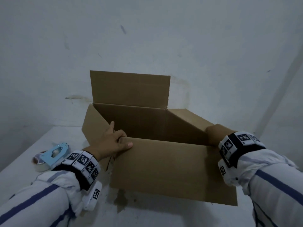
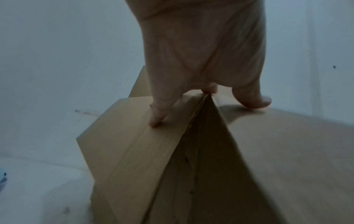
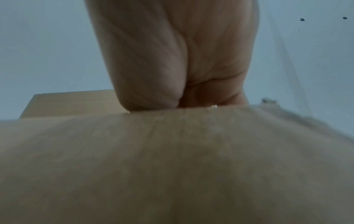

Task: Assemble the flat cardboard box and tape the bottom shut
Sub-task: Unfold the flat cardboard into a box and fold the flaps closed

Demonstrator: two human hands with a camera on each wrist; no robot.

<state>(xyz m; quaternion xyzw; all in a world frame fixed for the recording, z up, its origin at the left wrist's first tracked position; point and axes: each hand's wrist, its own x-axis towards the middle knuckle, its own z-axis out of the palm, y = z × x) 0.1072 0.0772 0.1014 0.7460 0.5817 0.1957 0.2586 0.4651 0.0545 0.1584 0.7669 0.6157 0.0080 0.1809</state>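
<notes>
A brown cardboard box [image 1: 164, 169] stands opened into a box shape on the white table [image 1: 19, 164], its open end up. The far flap [image 1: 131, 87] stands upright against the wall. My left hand [image 1: 114, 141] grips the near left corner, thumb on the near panel and fingers over the edge. In the left wrist view my left hand [image 2: 203, 84] straddles that corner of the box [image 2: 287, 151]. At the near right corner, my right hand [image 1: 213, 133] hooks over the rim. The right wrist view shows its palm [image 3: 172, 60] above the panel [image 3: 172, 166], fingers hidden behind it.
A light blue tape dispenser [image 1: 54, 153] with a roll of clear tape lies on the table left of the box, close to my left wrist. A white wall [image 1: 164, 38] rises right behind the box. Bare table runs along the front edge.
</notes>
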